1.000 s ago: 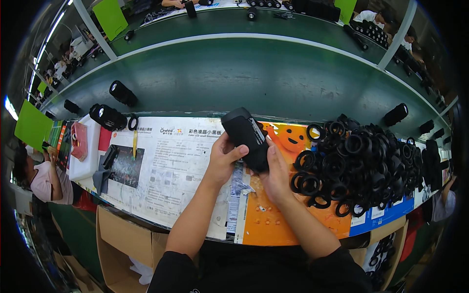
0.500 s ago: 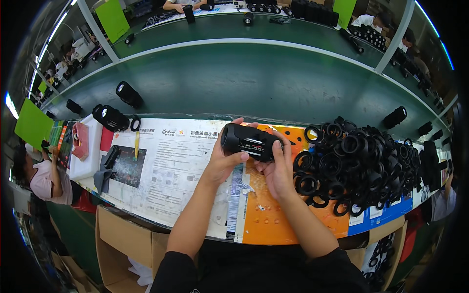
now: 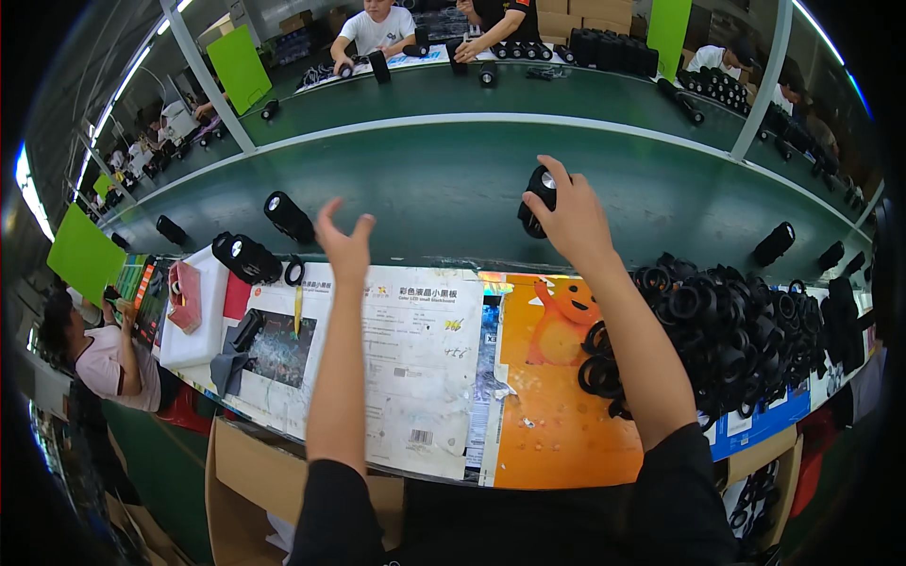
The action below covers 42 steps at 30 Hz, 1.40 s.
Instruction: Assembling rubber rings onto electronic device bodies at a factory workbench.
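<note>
My right hand (image 3: pixel 576 217) is closed round a black cylindrical speaker (image 3: pixel 530 219) with a silver disc in its end, at the green conveyor belt beyond the table. Whether the speaker touches the belt I cannot tell. My left hand (image 3: pixel 345 247) is raised near the table's far edge, fingers apart and nothing in them. Just beyond it to the left, another black speaker (image 3: pixel 289 217) stands on the belt. A big heap of black rings (image 3: pixel 727 330) lies on the right of the table, partly behind my right forearm.
At the table's left are two black speakers (image 3: pixel 253 260), yellow-bladed scissors (image 3: pixel 297 307), a white foam block (image 3: pixel 196 325) and a grey cloth (image 3: pixel 226 368). Cardboard boxes (image 3: pixel 255 472) stand below the front edge. Co-workers sit across the belt and at the left.
The speaker went from both hands over the table to my right hand alone, out at the belt. My left hand let go and moved left and away from me. The view has tilted up.
</note>
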Motion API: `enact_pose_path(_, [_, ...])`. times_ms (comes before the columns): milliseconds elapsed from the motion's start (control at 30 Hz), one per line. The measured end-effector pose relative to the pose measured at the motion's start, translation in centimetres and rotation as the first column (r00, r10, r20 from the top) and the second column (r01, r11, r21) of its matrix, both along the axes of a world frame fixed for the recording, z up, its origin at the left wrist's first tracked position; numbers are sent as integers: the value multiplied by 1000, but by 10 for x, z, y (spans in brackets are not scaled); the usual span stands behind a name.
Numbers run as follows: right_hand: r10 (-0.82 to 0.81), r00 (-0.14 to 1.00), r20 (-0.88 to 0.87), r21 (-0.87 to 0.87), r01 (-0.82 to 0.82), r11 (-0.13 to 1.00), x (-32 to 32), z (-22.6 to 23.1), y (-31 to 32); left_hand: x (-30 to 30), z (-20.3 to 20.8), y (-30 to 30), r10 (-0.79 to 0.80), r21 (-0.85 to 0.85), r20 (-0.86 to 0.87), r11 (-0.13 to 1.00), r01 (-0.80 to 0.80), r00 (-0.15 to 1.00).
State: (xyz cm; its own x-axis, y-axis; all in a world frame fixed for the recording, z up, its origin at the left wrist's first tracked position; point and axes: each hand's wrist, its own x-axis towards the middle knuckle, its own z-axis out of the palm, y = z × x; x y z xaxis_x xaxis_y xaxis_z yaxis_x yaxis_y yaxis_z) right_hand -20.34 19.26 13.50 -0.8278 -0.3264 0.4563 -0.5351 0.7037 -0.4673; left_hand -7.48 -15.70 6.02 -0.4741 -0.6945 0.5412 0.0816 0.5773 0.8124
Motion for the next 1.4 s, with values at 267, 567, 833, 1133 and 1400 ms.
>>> enact_pose_path(267, [-48,998,48,220,36,975,-42,-14,18,8,47,-191,521,-569,590,810,-140,616])
enact_pose_path(567, [89,879,-468,74,-62,995,23,13,43,27,57,-174,65,-477,406,866,151,912])
enact_pose_path(833, [439,892,-111,-145,-452,880,136,-26,41,50,65,56,-575,514,-57,684,518,816])
enact_pose_path(1133, [522,837,161,-598,-339,727,168,-80,66,61,12,199,-572,757,-451,162,633,685])
enact_pose_path(1400, [818,397,416,-894,16,447,171,-107,57,70,-18,212,-577,527,-662,97,845,479])
